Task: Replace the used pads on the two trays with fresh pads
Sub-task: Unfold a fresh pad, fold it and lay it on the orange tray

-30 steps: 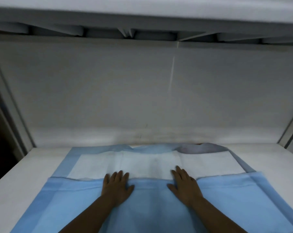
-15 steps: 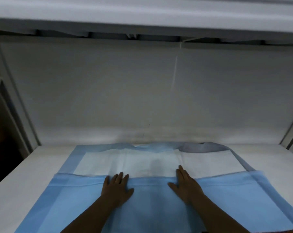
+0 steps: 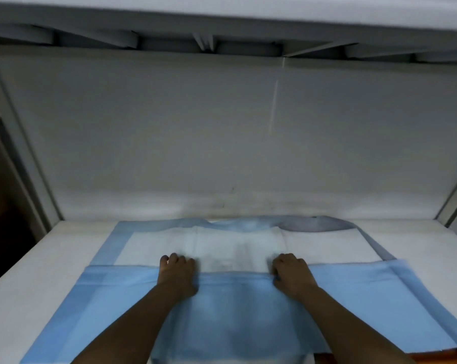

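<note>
A blue pad with a white absorbent middle [image 3: 238, 245] lies on the white tray floor [image 3: 38, 271]. Its near half is folded over, blue backing up, with the fold edge running left to right at mid-height. My left hand [image 3: 177, 274] and my right hand [image 3: 291, 273] sit on that fold edge, a forearm's width apart. Both hands have their fingers curled down at the edge, bunching the blue sheet under them. A grey stained patch [image 3: 316, 224] shows at the pad's far right corner.
A white back wall [image 3: 222, 140] closes the compartment, with a shelf frame [image 3: 209, 46] overhead. Grey uprights stand at the left [image 3: 27, 179] and right [image 3: 456, 200]. A dark opening lies at the far left. A brown edge [image 3: 432, 355] shows at bottom right.
Both hands lay flat with straight fingers on the folded blue edge; now their fingers are curled at the edge. The hands have barely shifted sideways.
</note>
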{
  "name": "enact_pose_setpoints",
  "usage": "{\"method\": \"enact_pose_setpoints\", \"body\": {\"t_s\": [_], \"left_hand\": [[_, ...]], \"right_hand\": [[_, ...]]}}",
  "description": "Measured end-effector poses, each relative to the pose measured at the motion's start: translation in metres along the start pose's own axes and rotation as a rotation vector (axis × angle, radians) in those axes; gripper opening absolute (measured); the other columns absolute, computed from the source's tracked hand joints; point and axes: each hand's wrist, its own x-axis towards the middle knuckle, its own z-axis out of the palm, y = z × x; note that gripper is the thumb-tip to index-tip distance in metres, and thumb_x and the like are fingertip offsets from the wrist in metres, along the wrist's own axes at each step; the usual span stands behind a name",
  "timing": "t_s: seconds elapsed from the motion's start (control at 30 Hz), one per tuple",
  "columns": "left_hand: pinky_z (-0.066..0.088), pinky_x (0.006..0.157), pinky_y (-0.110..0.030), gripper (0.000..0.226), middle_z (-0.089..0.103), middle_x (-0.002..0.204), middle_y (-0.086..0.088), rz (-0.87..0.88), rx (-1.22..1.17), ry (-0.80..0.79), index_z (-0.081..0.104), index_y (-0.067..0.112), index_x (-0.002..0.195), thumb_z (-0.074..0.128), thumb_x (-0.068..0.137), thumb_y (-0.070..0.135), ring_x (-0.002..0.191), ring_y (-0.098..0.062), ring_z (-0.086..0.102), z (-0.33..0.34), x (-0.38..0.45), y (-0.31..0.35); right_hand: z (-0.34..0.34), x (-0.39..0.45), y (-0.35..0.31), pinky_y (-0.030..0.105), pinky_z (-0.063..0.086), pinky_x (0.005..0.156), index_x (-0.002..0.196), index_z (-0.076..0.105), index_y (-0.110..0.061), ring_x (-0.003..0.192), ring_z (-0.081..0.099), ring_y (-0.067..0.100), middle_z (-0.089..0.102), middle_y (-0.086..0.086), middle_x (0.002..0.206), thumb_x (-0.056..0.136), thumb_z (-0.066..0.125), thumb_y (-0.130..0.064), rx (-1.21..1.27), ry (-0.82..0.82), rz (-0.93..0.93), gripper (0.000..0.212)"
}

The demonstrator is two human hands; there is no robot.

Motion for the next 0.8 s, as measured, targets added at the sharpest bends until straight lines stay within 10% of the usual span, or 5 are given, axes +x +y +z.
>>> {"method": "enact_pose_setpoints", "body": {"t_s": [0.23,0.47,0.6,0.8], "left_hand": [[0.007,0.116,-0.044,0.030,0.051,0.123,-0.001,-0.017,-0.049,0.238,0.057,0.022,0.117,0.044,0.091,0.026,0.121,-0.020,0.047,-0.015,-0.021,-0.009],[0.019,0.114,-0.039,0.021,0.070,0.088,-0.005,0.024,-0.137,0.460,0.056,0.012,0.108,0.049,0.090,0.020,0.087,-0.025,0.066,-0.046,-0.062,-0.022],[0.049,0.086,-0.044,0.023,0.062,0.054,-0.005,0.083,-0.080,0.617,0.062,0.008,0.078,0.077,0.060,0.008,0.050,-0.026,0.061,-0.063,-0.087,-0.030],[0.026,0.053,-0.022,0.032,0.048,0.042,-0.002,0.162,0.041,0.714,0.051,0.011,0.059,0.079,0.044,0.006,0.030,-0.022,0.034,-0.086,-0.143,-0.033]], "right_hand": [[-0.017,-0.018,0.002,0.036,0.041,0.070,0.092,0.058,-0.006,0.078,0.063,0.034,0.066,0.014,0.074,0.080,0.053,-0.013,0.056,0.263,-0.053,0.015],[-0.074,-0.056,0.001,0.029,0.034,0.093,0.125,0.051,-0.014,0.109,0.056,0.027,0.059,0.008,0.120,0.080,0.059,-0.035,-0.056,0.196,-0.061,0.050],[-0.099,-0.085,-0.002,0.030,0.036,0.081,0.111,0.062,-0.013,0.100,0.058,0.030,0.058,0.009,0.113,0.082,0.054,-0.026,-0.134,0.273,-0.066,0.032],[-0.114,-0.138,-0.008,0.028,0.032,0.062,0.099,0.059,-0.015,0.090,0.057,0.024,0.056,0.002,0.100,0.085,0.054,-0.020,-0.050,0.367,-0.065,0.016]]}}
